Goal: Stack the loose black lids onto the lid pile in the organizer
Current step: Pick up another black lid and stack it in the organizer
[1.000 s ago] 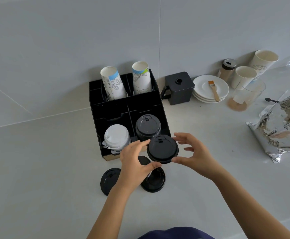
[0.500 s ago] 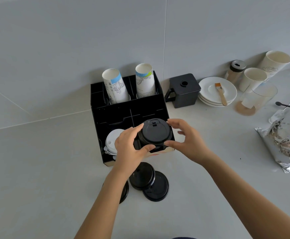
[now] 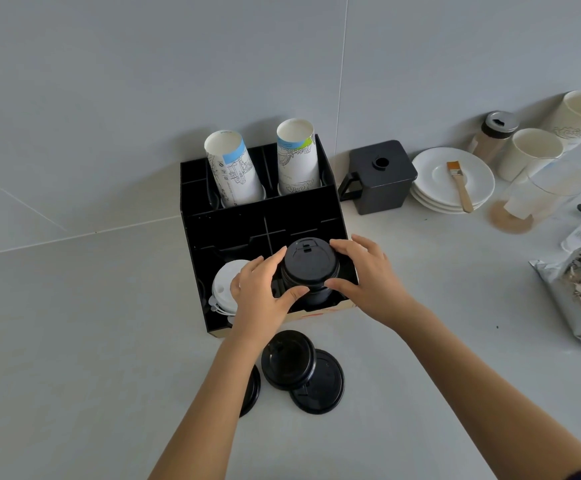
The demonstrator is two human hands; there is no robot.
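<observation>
Loose black lids (image 3: pixel 301 370): three on the bench (image 3: pixel 74 375), nearest the viewer, two overlapping, one partly hidden under the left forearm. Black lid pile (image 3: pixel 309 271): in the organizer's (image 3: pixel 265 220) front right compartment, between both hands. Left hand (image 3: pixel 259 294): curled, thumb and fingers touching the top lid's left rim. Right hand (image 3: pixel 368 277): likewise on the right rim. White lids (image 3: pixel 225 285): front left compartment. Paper cups (image 3: pixel 265 164): rear compartments, tilted.
</observation>
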